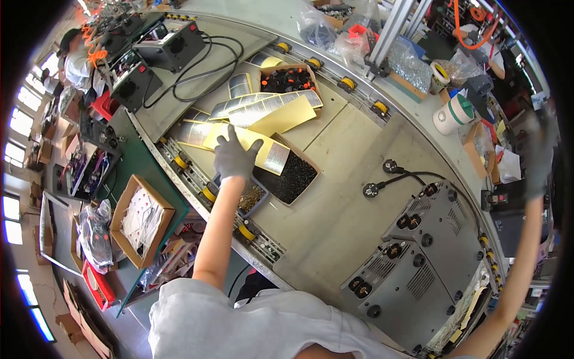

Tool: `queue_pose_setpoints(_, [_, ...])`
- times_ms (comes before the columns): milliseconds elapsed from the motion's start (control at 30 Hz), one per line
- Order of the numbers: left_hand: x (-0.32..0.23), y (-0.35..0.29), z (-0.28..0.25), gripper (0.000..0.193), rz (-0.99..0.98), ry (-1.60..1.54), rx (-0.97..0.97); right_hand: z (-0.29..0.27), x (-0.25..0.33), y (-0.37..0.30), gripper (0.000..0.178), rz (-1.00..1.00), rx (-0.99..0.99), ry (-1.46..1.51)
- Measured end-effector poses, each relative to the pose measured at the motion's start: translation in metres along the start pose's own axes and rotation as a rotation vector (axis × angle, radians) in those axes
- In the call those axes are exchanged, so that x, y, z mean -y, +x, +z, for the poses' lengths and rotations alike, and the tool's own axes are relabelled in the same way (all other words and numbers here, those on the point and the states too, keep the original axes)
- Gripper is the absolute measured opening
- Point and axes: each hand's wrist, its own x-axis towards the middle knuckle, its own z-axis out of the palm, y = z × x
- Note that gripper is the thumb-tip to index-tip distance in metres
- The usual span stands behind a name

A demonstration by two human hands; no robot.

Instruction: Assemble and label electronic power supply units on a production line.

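My left hand (234, 157), in a grey glove, rests with its fingers spread on a yellow-backed strip of labels (248, 143). One end of that strip, with silvery labels, lies over a box of small black screws (296, 179). Beside my left wrist is a small tray of brass-coloured screws (251, 198), partly covered by the arm. More label sheets (263, 105) overlap just beyond the hand. My right hand (539, 158), also gloved in grey, is raised far out to the right; motion smears its fingers.
A box of black and orange parts (290, 79) stands behind the labels. Grey metal housings (412, 257) with plugged cords (382, 179) sit at the near right. Rollers (347, 84) line the worktop. A white-and-green tub (452, 113) stands farther right; black-cased units (173, 46) at the far left.
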Motion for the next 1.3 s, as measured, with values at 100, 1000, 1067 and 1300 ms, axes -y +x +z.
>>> queue_pose_setpoints(100, [0.006, 0.026, 0.022, 0.091, -0.109, 0.009, 0.021, 0.004, 0.11, -0.082, 0.047, -0.124, 0.271, 0.272])
queue_pose_setpoints(1000, [-0.026, -0.101, -0.091, 0.048, 0.965, -1.69, 1.173, 0.004, 0.272, -0.143, 0.044, -0.858, 0.013, -0.211])
queue_pose_setpoints(1067, [-0.033, -0.097, -0.084, 0.048, 0.988, -1.654, 1.195, 0.006, 0.26, -0.142, 0.036, -0.883, 0.062, -0.146])
queue_pose_setpoints(1300, [-0.045, -0.086, -0.074, 0.061, 1.034, -0.634, -0.419, 0.012, 0.258, -0.127, 0.035, -0.72, 0.237, -0.287])
